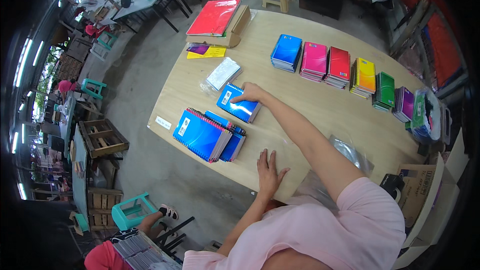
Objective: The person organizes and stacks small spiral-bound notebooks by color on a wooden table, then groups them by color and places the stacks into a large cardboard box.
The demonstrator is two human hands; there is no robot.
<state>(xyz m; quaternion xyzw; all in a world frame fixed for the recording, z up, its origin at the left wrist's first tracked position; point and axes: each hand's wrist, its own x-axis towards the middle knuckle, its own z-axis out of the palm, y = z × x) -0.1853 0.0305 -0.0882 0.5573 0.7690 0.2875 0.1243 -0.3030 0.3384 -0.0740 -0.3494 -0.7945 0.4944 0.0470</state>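
My right hand (252, 93) reaches across the table and grips a small stack of blue spiral notebooks (241, 106); its thumb lies on the top cover and the other fingers are mostly hidden behind the far edge. Palm down near the table's front edge rests my left hand (270, 174), fingers spread, holding nothing. To the left of the gripped stack stands a larger pile of blue spiral notebooks (200, 132), with smaller blue ones (233, 146) beside it. A clear-wrapped white spiral pad (223, 73) lies just beyond the gripped stack.
Along the far right stand stacks of blue (287, 50), pink (314, 59), red (339, 65), yellow (364, 76), green (384, 90) and purple notebooks (404, 102). A cardboard box (240, 25) bears red sheets (215, 16). Clear plastic (360, 156) lies under my right arm. Another person (107, 255) sits lower left.
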